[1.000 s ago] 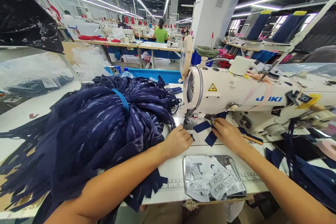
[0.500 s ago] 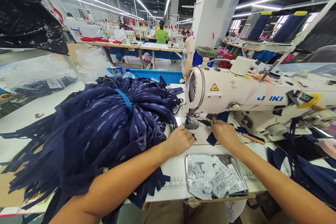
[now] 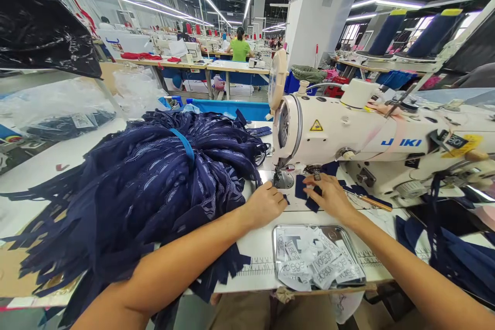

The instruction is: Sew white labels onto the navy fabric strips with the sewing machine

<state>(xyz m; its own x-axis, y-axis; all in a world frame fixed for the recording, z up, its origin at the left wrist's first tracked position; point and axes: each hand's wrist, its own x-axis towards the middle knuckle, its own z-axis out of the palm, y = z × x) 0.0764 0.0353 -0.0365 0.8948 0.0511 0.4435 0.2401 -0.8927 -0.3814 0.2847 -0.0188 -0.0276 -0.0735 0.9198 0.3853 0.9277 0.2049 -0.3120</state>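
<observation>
My left hand [image 3: 265,205] rests curled on the white table just in front of the presser foot [image 3: 282,179] of a cream sewing machine [image 3: 348,136]. My right hand [image 3: 328,196] lies flat, pressing a small navy fabric strip [image 3: 300,188] onto the machine bed right of the needle. A large bundle of navy lace pieces [image 3: 154,180], tied with a blue band [image 3: 183,144], lies left of my left arm.
A metal tray [image 3: 350,247] holding several white labels sits at the table's front edge. More navy strips [image 3: 456,252] hang at the right. Plastic bags [image 3: 58,108] lie at the far left. A person in green [image 3: 240,47] works at distant tables.
My right hand has slid left with the navy strip, closer to the presser foot. My left hand has barely moved.
</observation>
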